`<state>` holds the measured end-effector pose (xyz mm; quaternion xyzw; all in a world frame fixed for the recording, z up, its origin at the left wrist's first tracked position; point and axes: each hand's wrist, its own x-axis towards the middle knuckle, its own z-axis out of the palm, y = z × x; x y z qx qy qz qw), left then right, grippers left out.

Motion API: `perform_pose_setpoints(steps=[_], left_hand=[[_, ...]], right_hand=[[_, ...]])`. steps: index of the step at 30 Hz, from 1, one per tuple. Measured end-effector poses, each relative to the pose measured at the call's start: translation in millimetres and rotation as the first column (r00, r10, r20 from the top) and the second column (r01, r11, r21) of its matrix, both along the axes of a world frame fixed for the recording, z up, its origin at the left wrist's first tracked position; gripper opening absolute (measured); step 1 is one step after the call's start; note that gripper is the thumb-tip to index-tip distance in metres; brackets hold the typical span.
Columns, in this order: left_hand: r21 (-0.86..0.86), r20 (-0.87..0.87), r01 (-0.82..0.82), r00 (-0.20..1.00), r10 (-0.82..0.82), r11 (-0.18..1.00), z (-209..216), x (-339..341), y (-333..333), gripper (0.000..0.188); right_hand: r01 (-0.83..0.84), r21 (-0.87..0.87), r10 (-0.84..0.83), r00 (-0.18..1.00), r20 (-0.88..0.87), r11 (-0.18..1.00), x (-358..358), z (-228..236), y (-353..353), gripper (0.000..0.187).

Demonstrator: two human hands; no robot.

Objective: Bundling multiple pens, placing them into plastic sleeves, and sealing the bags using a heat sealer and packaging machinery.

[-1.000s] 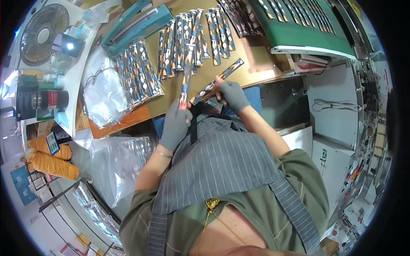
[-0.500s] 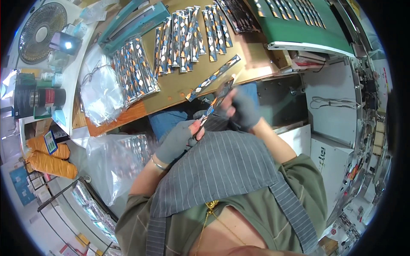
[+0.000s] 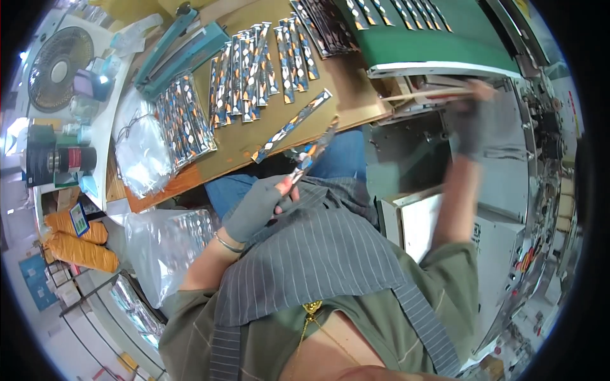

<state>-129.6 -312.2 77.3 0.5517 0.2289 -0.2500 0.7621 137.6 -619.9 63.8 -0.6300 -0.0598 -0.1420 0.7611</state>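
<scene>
My left hand (image 3: 257,206), in a grey fingerless glove, is closed round the lower end of a slim dark packet (image 3: 309,152) with orange, blue and white shapes. The packet tilts up and away over my lap. Far out to the right, my gloved right hand (image 3: 472,117) is smeared by motion. A pale, thin wooden stick (image 3: 422,94) reaches left from its fingers, seemingly held by them. One loose patterned packet (image 3: 292,125) lies slantwise near the table's front edge. Several more packets (image 3: 244,76) lie in loose groups behind it.
A bundle of packets (image 3: 186,117) lies beside clear plastic bags (image 3: 143,152) on the table (image 3: 206,166). Behind them stands a teal bag sealer (image 3: 184,60). A green conveyor belt (image 3: 438,47) carries packets at the far right. A fan (image 3: 60,73) and flask (image 3: 72,159) stand left.
My right hand has swept from beside the packet far to the right, the pale stick now stretching from it. My left hand keeps the packet. The whole view has shifted slightly.
</scene>
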Motion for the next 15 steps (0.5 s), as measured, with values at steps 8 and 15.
perform_pose_setpoints(steps=[8,15], left_hand=[[0.348,0.052,-0.282,0.958,0.281,0.894,-14,16,9,0.032],[0.566,0.576,-0.415,0.817,0.018,0.712,105,172,82,0.041]], right_hand=[[0.201,-0.920,-0.650,0.657,0.381,-0.336,18,-12,-519,0.046],[0.132,-0.986,-0.969,0.211,0.129,-0.103,-75,-48,-473,0.048]])
